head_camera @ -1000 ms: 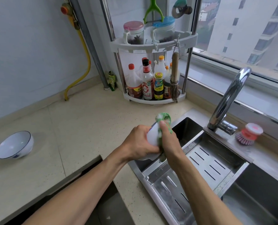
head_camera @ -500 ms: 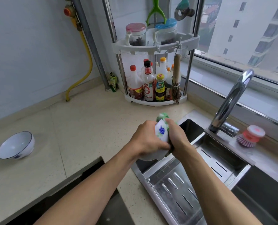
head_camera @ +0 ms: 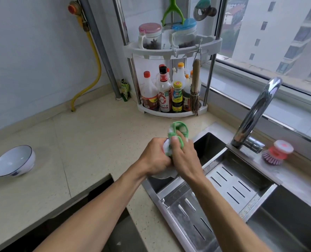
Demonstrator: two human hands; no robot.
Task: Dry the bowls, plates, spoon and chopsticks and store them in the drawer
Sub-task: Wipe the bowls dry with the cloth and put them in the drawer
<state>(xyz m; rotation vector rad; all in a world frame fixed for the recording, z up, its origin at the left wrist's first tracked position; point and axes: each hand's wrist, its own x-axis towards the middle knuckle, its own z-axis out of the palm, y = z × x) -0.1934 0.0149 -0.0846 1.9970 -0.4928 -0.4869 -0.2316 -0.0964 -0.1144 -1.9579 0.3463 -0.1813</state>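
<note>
Beige stone counter (head_camera: pixel 89 142) runs wide and bare between a second bowl (head_camera: pixel 13 161) lying tilted near its left edge and the steel sink (head_camera: pixel 229 193), whose slotted rack spans the basin below the tap (head_camera: pixel 256 113). Over the sink's near-left rim, the left hand (head_camera: pixel 153 159) curls round a white bowl (head_camera: pixel 163 174) while the right hand (head_camera: pixel 184 157) grips a green-and-white cloth (head_camera: pixel 178 130) pressed against it.
</note>
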